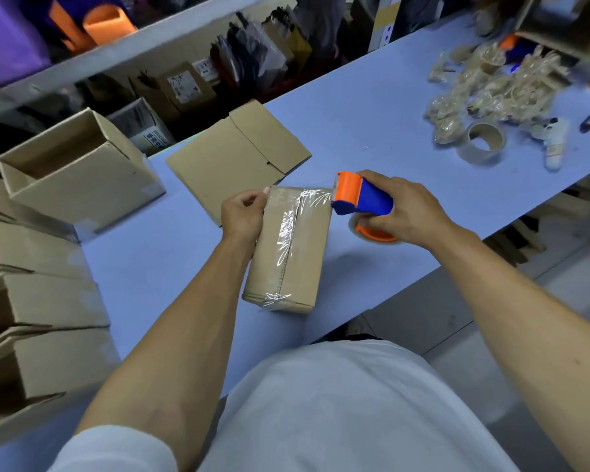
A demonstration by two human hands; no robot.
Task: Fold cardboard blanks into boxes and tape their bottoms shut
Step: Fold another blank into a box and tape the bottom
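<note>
A folded cardboard box (307, 253) lies bottom-up on the blue table (157, 253), with a strip of clear tape running along its centre seam. My left hand (241, 212) grips the box's far left corner. My right hand (401, 209) grips a blue and orange tape dispenser (361, 195), whose orange head sits at the box's far right corner, where the tape wrinkles over the edge. A stack of flat cardboard blanks (239, 155) lies just beyond the box.
Several finished open boxes (75, 168) stand at the left, more stacked along the left edge (31, 301). A brown tape roll (482, 143), a heap of small packets (491, 86) and a white bottle (556, 144) lie far right. Shelves with goods stand behind the table.
</note>
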